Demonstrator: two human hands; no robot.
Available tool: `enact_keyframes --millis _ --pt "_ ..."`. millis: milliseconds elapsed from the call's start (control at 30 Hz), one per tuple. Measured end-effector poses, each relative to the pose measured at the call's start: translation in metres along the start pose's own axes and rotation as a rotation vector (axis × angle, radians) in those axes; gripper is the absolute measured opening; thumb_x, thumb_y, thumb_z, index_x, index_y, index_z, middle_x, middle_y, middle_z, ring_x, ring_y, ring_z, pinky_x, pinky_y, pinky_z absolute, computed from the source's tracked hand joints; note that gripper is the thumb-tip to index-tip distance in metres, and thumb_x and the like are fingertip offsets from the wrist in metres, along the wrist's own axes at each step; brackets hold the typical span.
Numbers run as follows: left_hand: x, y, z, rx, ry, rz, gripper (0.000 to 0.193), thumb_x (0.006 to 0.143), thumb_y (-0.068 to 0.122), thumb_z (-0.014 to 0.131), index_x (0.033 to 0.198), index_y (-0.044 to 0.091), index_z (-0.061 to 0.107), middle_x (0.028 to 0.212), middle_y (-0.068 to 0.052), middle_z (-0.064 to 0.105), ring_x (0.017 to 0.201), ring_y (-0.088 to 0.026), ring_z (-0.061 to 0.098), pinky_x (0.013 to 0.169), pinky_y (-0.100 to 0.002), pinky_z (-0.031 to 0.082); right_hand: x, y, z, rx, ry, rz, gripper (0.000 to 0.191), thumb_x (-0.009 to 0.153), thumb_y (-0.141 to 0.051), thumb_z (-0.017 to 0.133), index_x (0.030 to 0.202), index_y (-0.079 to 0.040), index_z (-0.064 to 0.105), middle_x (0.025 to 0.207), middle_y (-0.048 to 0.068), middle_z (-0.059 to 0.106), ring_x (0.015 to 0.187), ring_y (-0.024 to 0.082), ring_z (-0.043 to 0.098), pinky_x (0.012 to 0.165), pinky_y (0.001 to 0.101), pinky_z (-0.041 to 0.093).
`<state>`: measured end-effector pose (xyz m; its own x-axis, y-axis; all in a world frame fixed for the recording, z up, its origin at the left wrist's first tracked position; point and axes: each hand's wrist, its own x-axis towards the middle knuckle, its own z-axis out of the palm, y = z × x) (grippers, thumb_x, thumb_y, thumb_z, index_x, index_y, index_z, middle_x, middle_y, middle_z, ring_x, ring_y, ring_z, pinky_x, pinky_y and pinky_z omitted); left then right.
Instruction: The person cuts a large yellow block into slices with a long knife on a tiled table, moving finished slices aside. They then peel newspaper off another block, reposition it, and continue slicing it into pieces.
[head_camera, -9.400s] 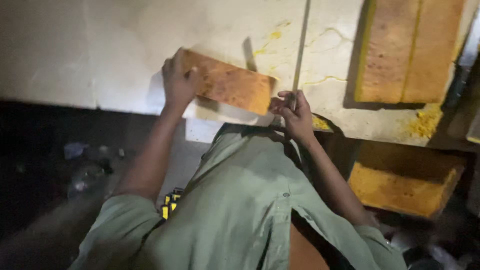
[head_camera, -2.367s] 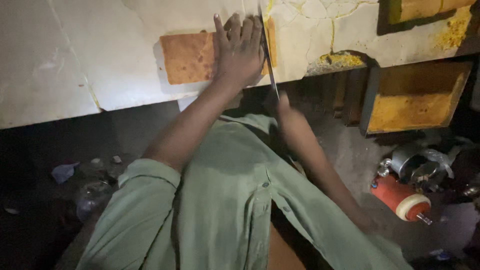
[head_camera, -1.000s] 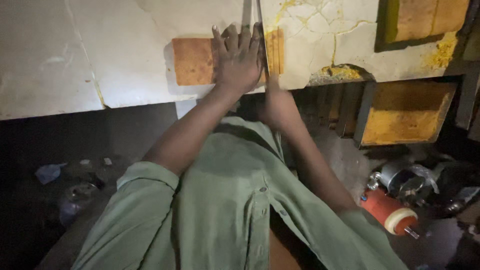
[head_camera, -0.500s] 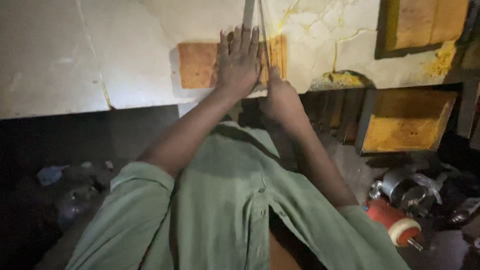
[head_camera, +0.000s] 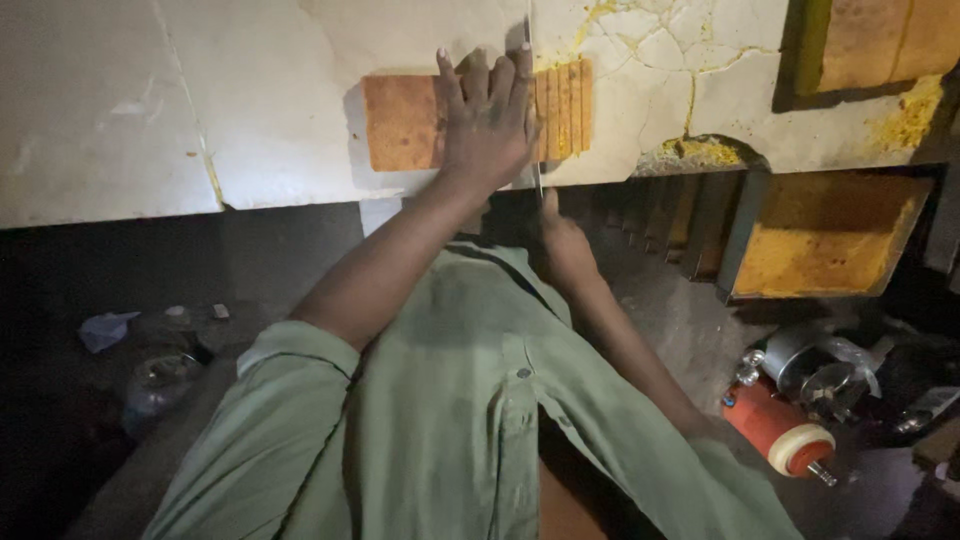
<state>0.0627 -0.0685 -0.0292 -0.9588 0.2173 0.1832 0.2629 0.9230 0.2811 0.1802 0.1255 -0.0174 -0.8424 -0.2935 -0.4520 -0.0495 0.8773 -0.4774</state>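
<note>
An orange-brown cake slab lies on the white cracked worktop. My left hand presses flat on the slab, fingers spread. To the right of that hand, several thin cut slices stand side by side. My right hand is below the worktop's edge, gripping the handle of a long knife whose thin blade runs up between my left hand and the slices.
More orange slabs sit at the top right and on a lower shelf. A red and white machine part lies on the dark floor at the right. Plastic litter lies at the left. Yellow crumbs dot the worktop.
Over the frames the slab has been turned and held flat by my left hand. Since half a second ago my right hand has drawn the knife down toward me, below the worktop's edge.
</note>
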Motion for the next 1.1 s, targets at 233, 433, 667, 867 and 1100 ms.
enact_keyframes --millis 233,433,667,867,1100 --pt "-0.001 -0.007 -0.003 0.068 -0.022 0.009 0.070 0.107 0.033 0.053 0.164 -0.003 0.034 0.155 -0.028 0.043 0.151 -0.046 0.033 0.124 -0.073 0.008 0.082 -0.054 -0.065 0.066 0.082 -0.067 0.068 0.077 -0.008 0.072 0.131 0.008 0.035 0.093 0.036 0.068 0.094 0.053 0.066 0.077 0.0555 0.054" --pt "-0.002 -0.008 -0.016 0.038 -0.052 -0.006 0.071 0.100 0.035 0.056 0.158 -0.002 0.037 0.136 -0.022 0.051 0.137 -0.047 0.042 0.116 -0.079 0.010 -0.027 -0.061 -0.071 0.077 -0.204 0.084 0.091 0.084 -0.014 0.069 0.156 0.005 0.016 0.099 0.035 0.066 0.089 0.052 0.067 0.074 0.0542 0.055" --pt "-0.002 -0.011 -0.009 -0.002 0.001 -0.003 0.072 0.101 0.035 0.056 0.158 -0.004 0.036 0.138 -0.022 0.051 0.138 -0.046 0.041 0.119 -0.077 0.012 0.012 -0.007 0.002 -0.044 -0.034 -0.026 0.077 0.093 -0.007 0.067 0.152 0.012 0.021 0.093 0.032 0.068 0.086 0.051 0.066 0.075 0.0562 0.053" --pt "-0.003 -0.018 -0.012 0.039 0.067 -0.009 0.070 0.101 0.034 0.054 0.159 -0.001 0.037 0.148 -0.025 0.049 0.144 -0.045 0.038 0.121 -0.071 0.013 0.090 -0.042 -0.039 0.062 0.068 -0.039 0.069 0.085 -0.011 0.072 0.140 0.007 0.034 0.094 0.032 0.069 0.092 0.051 0.068 0.077 0.0550 0.055" --pt "-0.004 -0.021 -0.019 0.037 -0.100 -0.023 0.068 0.105 0.036 0.051 0.160 0.000 0.033 0.137 -0.022 0.051 0.138 -0.048 0.040 0.114 -0.081 0.010 -0.033 -0.060 -0.054 0.112 -0.121 0.038 0.071 0.096 -0.007 0.061 0.155 0.007 0.024 0.103 0.036 0.066 0.093 0.053 0.066 0.075 0.0567 0.053"
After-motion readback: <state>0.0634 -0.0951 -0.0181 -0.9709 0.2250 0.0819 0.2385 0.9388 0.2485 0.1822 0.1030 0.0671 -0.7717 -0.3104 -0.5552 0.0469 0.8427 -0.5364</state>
